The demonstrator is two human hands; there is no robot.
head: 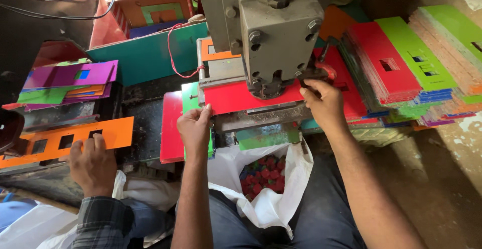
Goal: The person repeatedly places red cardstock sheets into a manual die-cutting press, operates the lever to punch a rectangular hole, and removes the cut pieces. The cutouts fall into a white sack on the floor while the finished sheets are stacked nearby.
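A red plastic sheet (233, 97) lies on the bed of a grey punch press (273, 33), under its heavy steel head. My left hand (195, 130) pinches the sheet's near-left edge, just beside a green sheet (190, 103) lying under it. My right hand (325, 106) grips the red sheet at the right side of the press head, fingers curled close to the tool. A white bag (271, 206) between my knees holds red, green and blue punched-out scraps (263, 176).
Another person's hand (93, 164) in a plaid sleeve rests on an orange sheet with rectangular cut-outs (75, 137) at the left. Stacks of red, green and orange punched sheets (411, 60) fill the right. Purple and green sheets (68, 80) lie at the far left.
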